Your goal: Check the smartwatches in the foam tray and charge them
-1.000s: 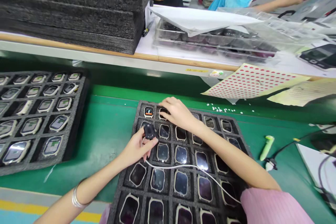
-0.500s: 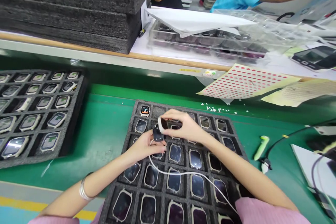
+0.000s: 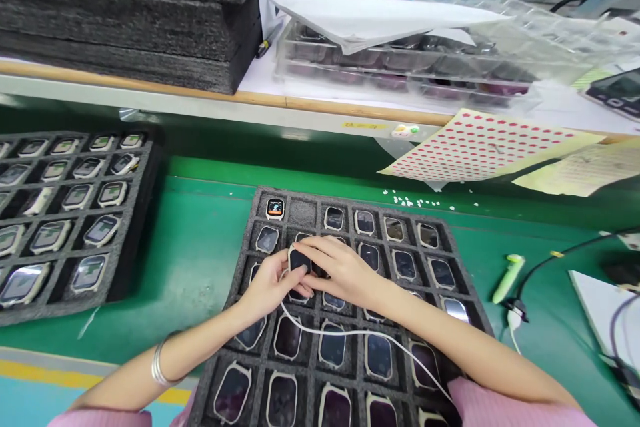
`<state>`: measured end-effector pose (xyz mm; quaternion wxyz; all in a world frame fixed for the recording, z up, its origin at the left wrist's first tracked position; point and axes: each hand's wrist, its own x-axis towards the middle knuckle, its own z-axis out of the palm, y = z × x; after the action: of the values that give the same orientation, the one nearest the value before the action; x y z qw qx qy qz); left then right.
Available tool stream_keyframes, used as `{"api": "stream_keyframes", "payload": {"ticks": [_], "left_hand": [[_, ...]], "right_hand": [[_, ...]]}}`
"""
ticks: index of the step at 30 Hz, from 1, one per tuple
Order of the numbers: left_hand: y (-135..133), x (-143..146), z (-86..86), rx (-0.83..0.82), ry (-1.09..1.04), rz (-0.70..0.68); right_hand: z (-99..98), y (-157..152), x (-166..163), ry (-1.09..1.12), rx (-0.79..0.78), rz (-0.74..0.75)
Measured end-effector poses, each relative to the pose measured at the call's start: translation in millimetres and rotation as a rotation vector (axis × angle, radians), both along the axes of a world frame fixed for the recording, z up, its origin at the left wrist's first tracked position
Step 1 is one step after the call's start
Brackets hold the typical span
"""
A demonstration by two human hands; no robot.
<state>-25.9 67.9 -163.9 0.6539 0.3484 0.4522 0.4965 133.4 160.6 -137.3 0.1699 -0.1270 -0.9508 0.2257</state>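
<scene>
A dark foam tray (image 3: 305,212) of smartwatch bodies lies in front of me on the green mat. One watch (image 3: 275,208) at its far left corner has a lit screen, and the slot beside it is empty. My left hand (image 3: 273,283) and my right hand (image 3: 337,269) meet over the tray's second row, both closed on one watch body (image 3: 299,259) held between the fingertips. A white cable (image 3: 350,333) runs from under the hands across the tray toward my right sleeve. The black charger puck is hidden by the fingers.
A second foam tray (image 3: 115,287) of watches lies at the left. A stack of foam sheets (image 3: 130,13), clear plastic trays (image 3: 400,67) and a red-dotted sticker sheet (image 3: 480,147) sit on the shelf behind. A green pen-like tool (image 3: 506,270) and black cable (image 3: 545,263) lie right. Other people stand beyond.
My right hand lifted a watch from the tray's top row and brought it down to the left hand's black puck. Both hands now press together on it, lower over the tray.
</scene>
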Motion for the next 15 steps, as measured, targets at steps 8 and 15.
{"api": "stream_keyframes", "payload": {"ticks": [8, 15], "left_hand": [[-2.0, -1.4, 9.6, 0.008, 0.02, -0.036], [-3.3, -2.2, 4.4, 0.029, 0.034, -0.055]], "right_hand": [[-1.1, -3.2, -1.4, 0.076, -0.212, -0.003], [-1.1, -1.3, -1.3, 0.095, -0.218, 0.009]]}}
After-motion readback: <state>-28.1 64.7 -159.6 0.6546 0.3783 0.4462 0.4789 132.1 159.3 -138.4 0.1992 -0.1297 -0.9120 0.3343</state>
